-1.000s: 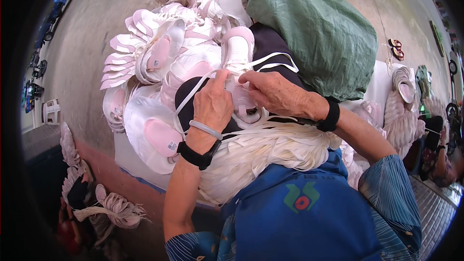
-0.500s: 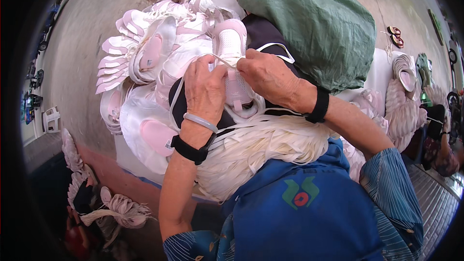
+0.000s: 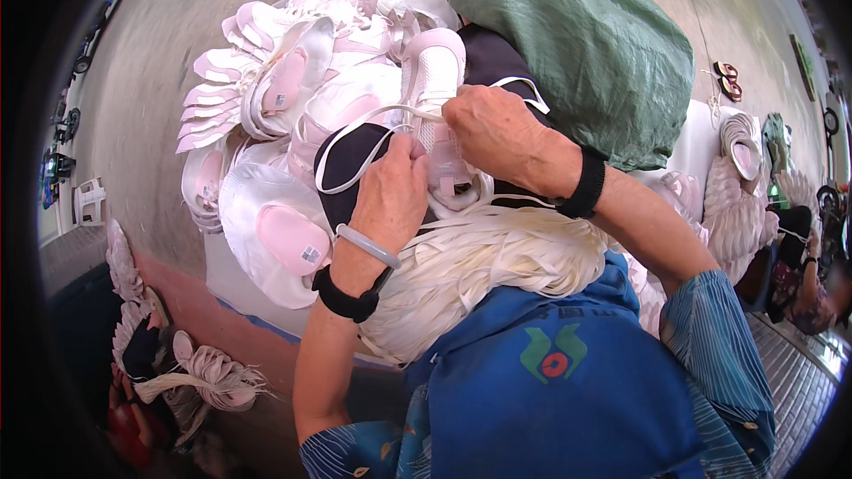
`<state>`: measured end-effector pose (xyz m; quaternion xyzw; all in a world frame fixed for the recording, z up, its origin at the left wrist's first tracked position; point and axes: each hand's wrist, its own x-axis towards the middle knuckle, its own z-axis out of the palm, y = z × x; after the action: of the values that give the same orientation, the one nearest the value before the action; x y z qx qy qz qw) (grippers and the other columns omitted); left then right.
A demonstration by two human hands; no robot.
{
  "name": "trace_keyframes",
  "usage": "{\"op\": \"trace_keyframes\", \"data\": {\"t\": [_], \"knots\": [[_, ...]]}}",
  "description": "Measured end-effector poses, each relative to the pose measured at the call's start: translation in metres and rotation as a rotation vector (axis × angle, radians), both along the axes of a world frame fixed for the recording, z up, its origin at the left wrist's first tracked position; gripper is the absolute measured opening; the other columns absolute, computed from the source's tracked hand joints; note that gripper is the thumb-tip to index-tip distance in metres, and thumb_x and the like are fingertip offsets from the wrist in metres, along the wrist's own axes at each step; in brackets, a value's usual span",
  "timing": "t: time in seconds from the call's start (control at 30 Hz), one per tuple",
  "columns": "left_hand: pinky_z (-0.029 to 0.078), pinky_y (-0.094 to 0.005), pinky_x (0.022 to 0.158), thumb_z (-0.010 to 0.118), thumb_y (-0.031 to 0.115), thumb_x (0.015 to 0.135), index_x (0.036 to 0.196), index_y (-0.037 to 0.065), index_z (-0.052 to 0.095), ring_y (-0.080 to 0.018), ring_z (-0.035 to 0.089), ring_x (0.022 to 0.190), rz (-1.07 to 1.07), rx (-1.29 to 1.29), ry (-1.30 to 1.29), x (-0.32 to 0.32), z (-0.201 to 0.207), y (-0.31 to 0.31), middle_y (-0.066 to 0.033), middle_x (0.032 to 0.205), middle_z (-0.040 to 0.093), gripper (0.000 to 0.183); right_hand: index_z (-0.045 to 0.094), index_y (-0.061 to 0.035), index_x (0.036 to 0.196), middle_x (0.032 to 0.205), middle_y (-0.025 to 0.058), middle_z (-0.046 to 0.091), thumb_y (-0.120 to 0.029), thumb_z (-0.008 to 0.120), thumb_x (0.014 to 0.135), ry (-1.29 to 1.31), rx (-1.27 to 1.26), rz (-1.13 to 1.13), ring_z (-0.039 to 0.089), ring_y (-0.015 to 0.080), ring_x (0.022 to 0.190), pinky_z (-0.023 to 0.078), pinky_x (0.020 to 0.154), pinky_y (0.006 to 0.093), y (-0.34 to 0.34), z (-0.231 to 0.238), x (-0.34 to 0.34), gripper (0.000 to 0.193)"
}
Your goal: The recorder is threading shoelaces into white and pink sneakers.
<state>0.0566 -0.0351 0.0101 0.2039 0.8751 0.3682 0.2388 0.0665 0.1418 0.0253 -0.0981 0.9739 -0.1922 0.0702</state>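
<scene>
A white and pink shoe upper (image 3: pixel 435 66) lies on dark cloth in front of me, toe pointing away. My right hand (image 3: pixel 501 137) is closed in a pinch at the upper's right side, on a white shoelace (image 3: pixel 395 109) that runs across the lacing area. My left hand (image 3: pixel 390 186) sits at its left side, fingers curled and pinching the lace close to the eyelets. A slack loop of this lace hangs out to the left over the dark cloth (image 3: pixel 342 155). My fingers hide the exact grip points.
A heap of loose white laces (image 3: pixel 497 257) lies between me and the upper. Stacked uppers (image 3: pixel 293 80) crowd the left, with a green sack (image 3: pixel 586 53) at the far right. More uppers (image 3: pixel 737 204) are further right. Other people sit at both sides.
My left hand has come slightly nearer to me, and my right hand has shifted a little to the right. The lace now bows out in a wider loop to the left.
</scene>
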Motion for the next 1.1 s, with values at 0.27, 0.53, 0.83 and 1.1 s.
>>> {"op": "trace_keyframes", "data": {"t": [0.27, 0.53, 0.83, 1.1], "knots": [[0.046, -0.0431, 0.064, 0.06, 0.018, 0.085, 0.099, 0.004, 0.059, -0.0378, 0.062, 0.07, 0.051, -0.108, 0.206, -0.014, -0.003, 0.018, -0.0195, 0.071, 0.061, 0.019, 0.063, 0.0072, 0.075, 0.074, 0.0271, 0.063, -0.005, 0.059, 0.07, -0.035, -0.079, -0.024, 0.066, 0.0407, 0.07, 0.054, 0.063, 0.0449, 0.008, -0.016, -0.008, 0.014], [0.05, -0.0437, 0.075, 0.06, 0.018, 0.085, 0.102, 0.009, 0.064, -0.0384, 0.064, 0.085, 0.122, -0.087, -0.007, -0.019, 0.001, 0.019, -0.0201, 0.087, 0.067, 0.02, 0.064, 0.0043, 0.073, 0.07, 0.0243, 0.062, -0.008, 0.055, 0.074, -0.085, -0.114, 0.024, 0.063, 0.0391, 0.068, 0.051, 0.066, 0.045, 0.018, -0.02, -0.01, 0.016], [0.044, -0.0311, 0.058, 0.064, 0.013, 0.079, 0.099, 0.004, 0.067, -0.0175, 0.05, 0.055, 0.14, 0.046, 0.071, -0.02, -0.013, 0.014, -0.0079, 0.06, 0.052, 0.021, 0.065, 0.0024, 0.073, 0.07, 0.0225, 0.062, -0.01, 0.056, 0.077, -0.057, -0.407, -0.068, 0.062, 0.0387, 0.068, 0.051, 0.066, 0.0443, 0.015, -0.03, 0.001, 0.016], [0.043, -0.0286, 0.055, 0.065, 0.011, 0.079, 0.099, 0.004, 0.068, -0.0138, 0.046, 0.053, 0.138, 0.024, 0.091, -0.022, -0.01, 0.014, -0.0051, 0.057, 0.049, 0.021, 0.049, 0.0034, 0.091, 0.084, 0.0242, 0.059, 0.001, 0.056, 0.076, 0.127, -0.296, -0.076, 0.062, 0.0402, 0.075, 0.051, 0.063, 0.0447, 0.004, -0.027, 0.017, 0.017]]}}
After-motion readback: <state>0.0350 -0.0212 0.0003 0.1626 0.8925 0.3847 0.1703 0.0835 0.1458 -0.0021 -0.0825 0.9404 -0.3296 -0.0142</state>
